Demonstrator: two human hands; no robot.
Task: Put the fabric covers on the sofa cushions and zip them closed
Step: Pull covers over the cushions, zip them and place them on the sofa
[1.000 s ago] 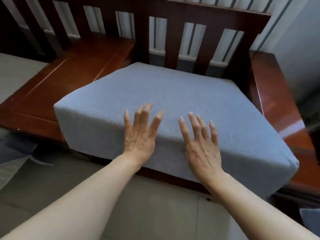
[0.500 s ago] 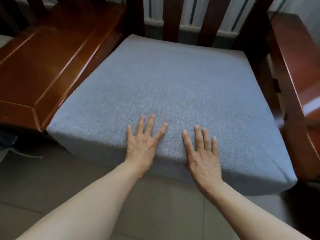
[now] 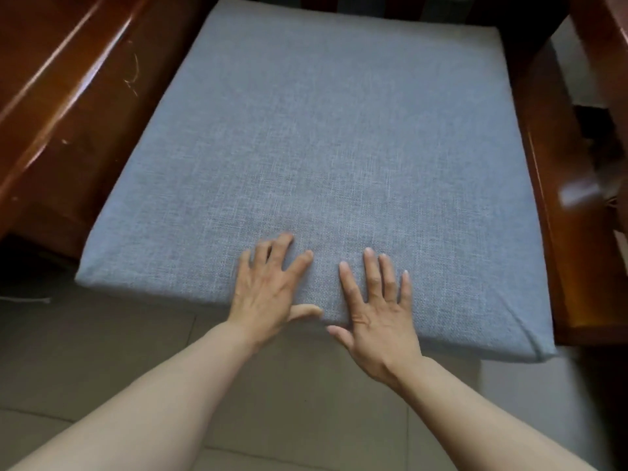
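The cushion [image 3: 316, 158], square and fully covered in smooth blue-grey woven fabric, lies flat on the wooden sofa frame [image 3: 68, 107]. Left hand [image 3: 268, 294] and right hand [image 3: 377, 317] rest palm-down on the cushion's near edge, fingers spread, gripping nothing.

Left hand [image 3: 268, 294] and right hand [image 3: 377, 311] flat, palms down, fingers [image 3: 370, 266] spread, forearms extended forward.

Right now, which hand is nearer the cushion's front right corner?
Right. The right hand lies flat on the cushion near its front edge, closer to the front right corner. The left hand rests beside it, farther toward the left side.
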